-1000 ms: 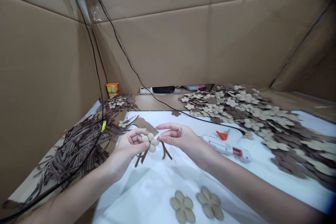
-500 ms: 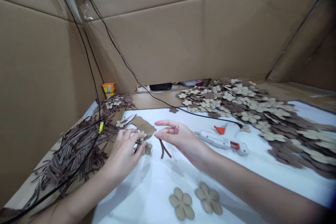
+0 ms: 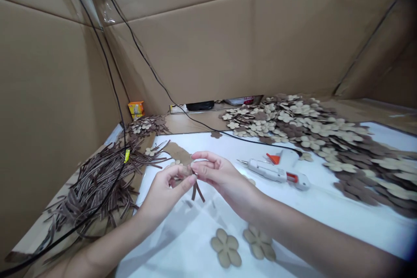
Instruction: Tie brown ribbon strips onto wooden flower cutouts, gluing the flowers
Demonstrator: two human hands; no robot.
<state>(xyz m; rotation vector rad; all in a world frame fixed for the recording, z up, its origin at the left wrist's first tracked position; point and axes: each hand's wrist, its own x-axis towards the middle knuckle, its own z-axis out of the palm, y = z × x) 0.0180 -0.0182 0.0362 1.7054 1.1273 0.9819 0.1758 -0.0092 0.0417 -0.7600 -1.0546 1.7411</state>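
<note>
My right hand (image 3: 219, 176) pinches a folded dark brown strip (image 3: 197, 192) whose two ends hang below the fingertips. My left hand (image 3: 171, 186) meets it fingertip to fingertip, closed around a small tan piece (image 3: 185, 171) mostly hidden by the fingers. Behind the left hand lie small pale flowers (image 3: 176, 163) and a torn brown scrap (image 3: 177, 151) on the white board (image 3: 172, 234). Nearer to me rest two larger tan five-petal flowers, a left one (image 3: 225, 247) and a right one (image 3: 259, 242).
A white glue gun (image 3: 270, 171) lies right of my hands, with an orange part (image 3: 273, 158) by it. Flower cut-outs (image 3: 312, 126) are heaped at the right. Brown strips (image 3: 97, 182) pile up at the left. A black cable (image 3: 156, 76) crosses overhead; cardboard walls (image 3: 208, 52) surround the board.
My left hand has come away from the small flowers toward my right hand, now closed on a small tan piece. My right hand keeps the strip, which has shifted slightly left.
</note>
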